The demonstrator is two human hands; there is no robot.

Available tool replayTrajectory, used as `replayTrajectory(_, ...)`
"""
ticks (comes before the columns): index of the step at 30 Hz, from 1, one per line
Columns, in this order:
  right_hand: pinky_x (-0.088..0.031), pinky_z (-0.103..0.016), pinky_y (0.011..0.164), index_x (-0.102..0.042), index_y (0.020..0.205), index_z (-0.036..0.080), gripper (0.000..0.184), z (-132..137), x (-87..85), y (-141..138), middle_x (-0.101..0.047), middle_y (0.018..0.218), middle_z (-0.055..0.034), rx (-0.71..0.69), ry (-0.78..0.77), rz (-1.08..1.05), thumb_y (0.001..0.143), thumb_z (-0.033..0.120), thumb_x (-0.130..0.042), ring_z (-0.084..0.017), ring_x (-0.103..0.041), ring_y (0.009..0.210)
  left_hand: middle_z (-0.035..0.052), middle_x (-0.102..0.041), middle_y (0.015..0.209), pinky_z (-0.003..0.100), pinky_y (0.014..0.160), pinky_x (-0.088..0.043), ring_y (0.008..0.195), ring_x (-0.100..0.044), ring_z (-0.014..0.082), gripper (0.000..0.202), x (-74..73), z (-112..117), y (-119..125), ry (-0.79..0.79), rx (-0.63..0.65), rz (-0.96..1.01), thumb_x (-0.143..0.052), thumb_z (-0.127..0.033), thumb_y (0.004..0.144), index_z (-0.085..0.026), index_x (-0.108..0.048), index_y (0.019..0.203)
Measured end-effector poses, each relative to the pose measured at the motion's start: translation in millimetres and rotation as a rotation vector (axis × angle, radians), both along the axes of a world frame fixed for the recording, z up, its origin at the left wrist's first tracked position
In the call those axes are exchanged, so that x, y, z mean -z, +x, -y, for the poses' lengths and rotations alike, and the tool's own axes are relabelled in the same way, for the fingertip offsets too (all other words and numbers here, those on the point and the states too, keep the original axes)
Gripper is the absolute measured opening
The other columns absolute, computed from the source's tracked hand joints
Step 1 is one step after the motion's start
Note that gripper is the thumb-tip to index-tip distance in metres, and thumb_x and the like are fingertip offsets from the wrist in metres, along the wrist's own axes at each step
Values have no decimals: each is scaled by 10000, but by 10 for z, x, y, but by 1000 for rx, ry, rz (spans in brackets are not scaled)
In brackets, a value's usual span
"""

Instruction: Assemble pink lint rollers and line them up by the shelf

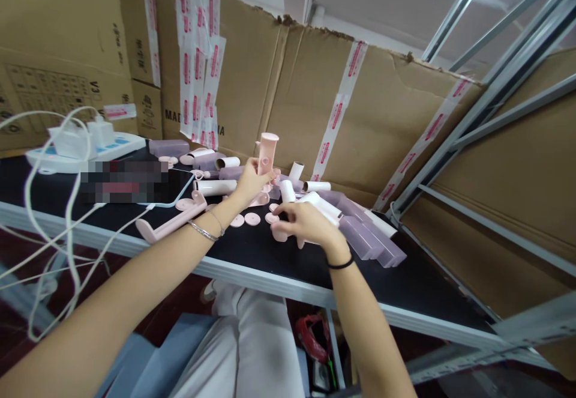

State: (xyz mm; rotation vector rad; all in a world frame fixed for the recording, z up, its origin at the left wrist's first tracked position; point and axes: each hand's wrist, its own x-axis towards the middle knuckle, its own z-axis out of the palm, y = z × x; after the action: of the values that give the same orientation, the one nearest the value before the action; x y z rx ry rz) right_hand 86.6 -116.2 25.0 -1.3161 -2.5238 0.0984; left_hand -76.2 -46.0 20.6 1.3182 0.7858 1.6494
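Note:
My left hand (252, 180) is closed around a pink plastic tube-shaped part (269, 149), held upright above the table with its flat round end on top. My right hand (306, 224) is low over the black tabletop, its index finger and thumb curled around a small pink disc (271, 218). Beside it lie more loose pink discs (252, 220). Under my left forearm rests a long pink part (173, 221) with round ends. White tubes (215, 188) and a white cylinder (287, 191) lie behind and between my hands.
Translucent purple boxes (362, 237) are heaped at the right. A tablet-like device (130, 185), partly blurred out, lies at the left near a power strip (128, 144) and loose white cables (72, 206). A taped cardboard wall (252, 68) stands behind; metal shelf bars (490, 224) are at the right.

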Motion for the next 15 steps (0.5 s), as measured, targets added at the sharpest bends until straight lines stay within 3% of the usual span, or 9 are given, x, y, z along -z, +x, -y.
replayTrajectory(3, -422, -250, 614, -613, 1024, 233, 303, 55, 158, -241, -670, 877, -58, 112, 113, 288, 806, 434, -556, -195, -638, 756, -13, -599, 642, 225, 511, -445, 536, -573, 97, 415, -31, 35, 1, -2, -1, -18, -754, -332, 645, -178, -399, 797)
replayTrajectory(6, -448, -284, 660, -584, 1061, 217, 238, -51, 236, -263, -670, 942, -99, 225, 130, 412, 867, 309, -481, -224, -654, 817, -1, -592, 620, 231, 520, -449, 554, -573, 108, 372, -14, 60, 17, 13, 84, -53, -734, -390, 656, -155, -470, 773)
replayTrajectory(11, -449, -311, 730, -545, 1142, 220, 315, -248, 214, -89, -629, 1042, -115, 237, 52, 322, 876, 373, -474, -246, -634, 910, 17, -610, 650, 246, 573, -460, 602, -590, 127, 345, 118, -8, 39, -3, 133, -235, -691, -437, 689, -139, -556, 799)
replayTrajectory(15, -446, -326, 739, -492, 1183, 184, 451, -221, 145, -48, -514, 1113, -134, 279, 109, 121, 872, 502, -416, -243, -614, 897, 10, -601, 659, 235, 590, -449, 620, -586, 126, 304, 166, -26, 42, 51, 161, -377, -647, -445, 726, -153, -565, 746)
